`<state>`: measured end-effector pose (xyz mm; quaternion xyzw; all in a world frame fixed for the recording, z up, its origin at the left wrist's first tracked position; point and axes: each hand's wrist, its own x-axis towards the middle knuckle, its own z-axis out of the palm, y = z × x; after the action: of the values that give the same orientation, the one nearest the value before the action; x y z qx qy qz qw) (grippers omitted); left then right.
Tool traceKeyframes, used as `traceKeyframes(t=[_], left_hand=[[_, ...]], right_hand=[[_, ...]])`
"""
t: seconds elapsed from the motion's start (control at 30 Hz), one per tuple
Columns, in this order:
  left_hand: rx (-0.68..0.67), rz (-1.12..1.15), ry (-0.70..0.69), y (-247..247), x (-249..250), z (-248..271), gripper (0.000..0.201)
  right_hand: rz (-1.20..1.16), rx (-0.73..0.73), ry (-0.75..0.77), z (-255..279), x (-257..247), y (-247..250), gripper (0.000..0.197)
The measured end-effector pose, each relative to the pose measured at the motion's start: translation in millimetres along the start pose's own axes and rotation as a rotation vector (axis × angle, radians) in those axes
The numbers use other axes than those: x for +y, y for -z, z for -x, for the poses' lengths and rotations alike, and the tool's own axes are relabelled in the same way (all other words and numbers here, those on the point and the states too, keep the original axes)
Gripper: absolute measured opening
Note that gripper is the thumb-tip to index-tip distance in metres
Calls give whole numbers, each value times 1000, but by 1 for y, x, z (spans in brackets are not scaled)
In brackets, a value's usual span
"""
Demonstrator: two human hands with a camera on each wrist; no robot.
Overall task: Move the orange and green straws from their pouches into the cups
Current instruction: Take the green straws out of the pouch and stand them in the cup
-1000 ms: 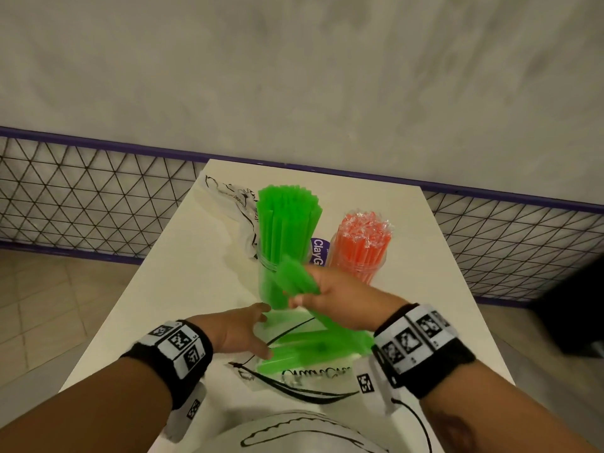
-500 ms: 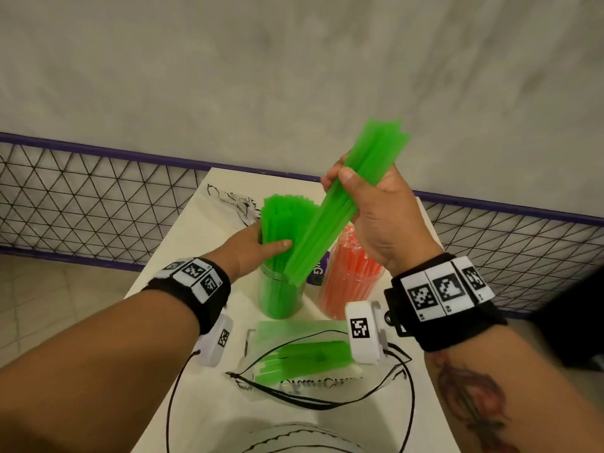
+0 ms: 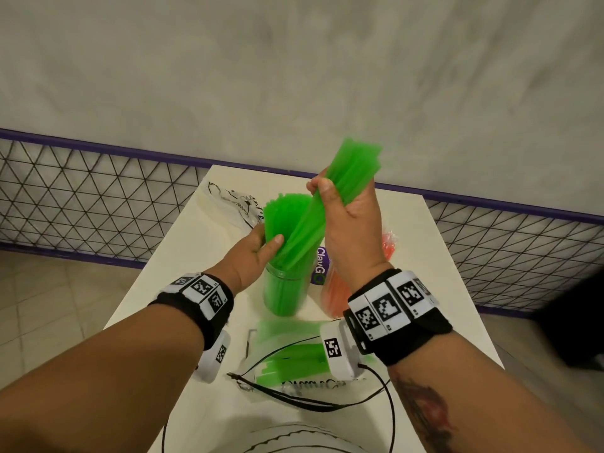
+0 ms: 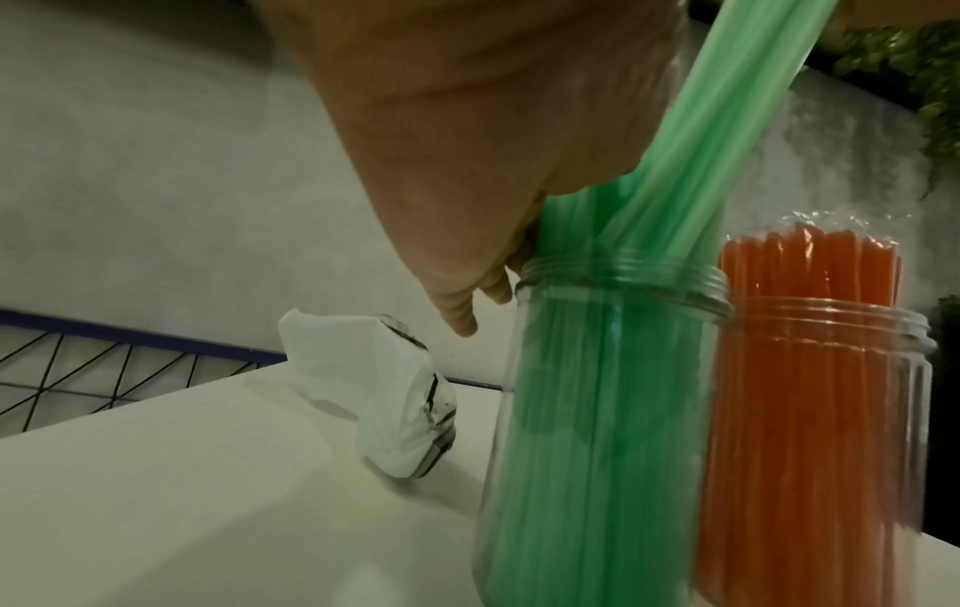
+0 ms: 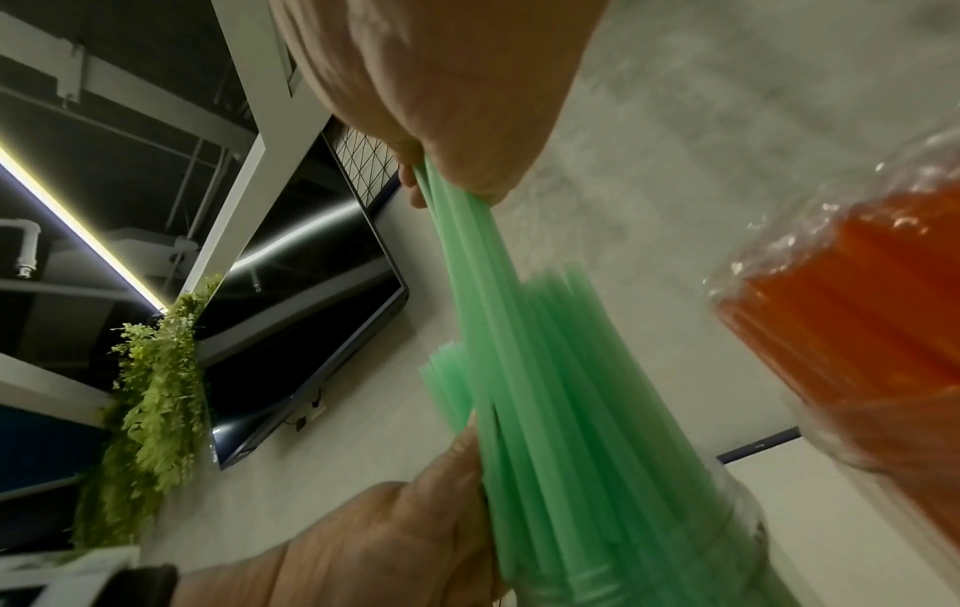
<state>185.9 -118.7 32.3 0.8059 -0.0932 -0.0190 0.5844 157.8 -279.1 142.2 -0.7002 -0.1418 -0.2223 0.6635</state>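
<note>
My right hand (image 3: 327,191) grips a tilted bundle of green straws (image 3: 346,178), whose lower ends reach into the clear cup of green straws (image 3: 282,294). My left hand (image 3: 269,238) curls thumb and fingers round the straws standing in that cup, just above the rim (image 4: 618,271). Right of it stands the cup of orange straws (image 4: 821,390), still wrapped in film at the top. A clear pouch with more green straws (image 3: 291,358) lies on the table near me. In the right wrist view the held bundle (image 5: 478,263) fans down past my left thumb (image 5: 457,447).
An empty crumpled pouch (image 3: 235,204) lies at the far left of the white table (image 3: 183,289). Black cables (image 3: 327,403) loop over the near pouch. A purple-railed mesh fence (image 3: 81,197) and a grey wall stand behind the table.
My right hand lifted the green bundle out of the near pouch and up over the green cup. My left hand left the pouch and took hold of the straws standing in the cup.
</note>
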Motion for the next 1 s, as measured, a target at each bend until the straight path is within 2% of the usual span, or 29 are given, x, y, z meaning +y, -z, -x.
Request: traceKeyframes(t=[0.07, 0.17, 0.33, 0.57, 0.8, 1.0], left_hand=[[8, 26, 1, -1, -2, 1, 66], [-29, 22, 4, -3, -7, 0, 87], [-31, -25, 40, 5, -10, -6, 106], [-236, -149, 40, 14, -4, -11, 126], [-284, -145, 73, 9, -1, -24, 117], [-229, -135, 79, 9, -2, -28, 106]], right_hand=[[13, 26, 0, -1, 5, -7, 8], [51, 37, -6, -2, 12, -14, 8], [77, 97, -1, -2, 15, -17, 11], [9, 153, -16, -12, 5, -9, 26], [-10, 52, 56, -24, -9, -1, 27], [3, 86, 74, -25, -7, -1, 25]])
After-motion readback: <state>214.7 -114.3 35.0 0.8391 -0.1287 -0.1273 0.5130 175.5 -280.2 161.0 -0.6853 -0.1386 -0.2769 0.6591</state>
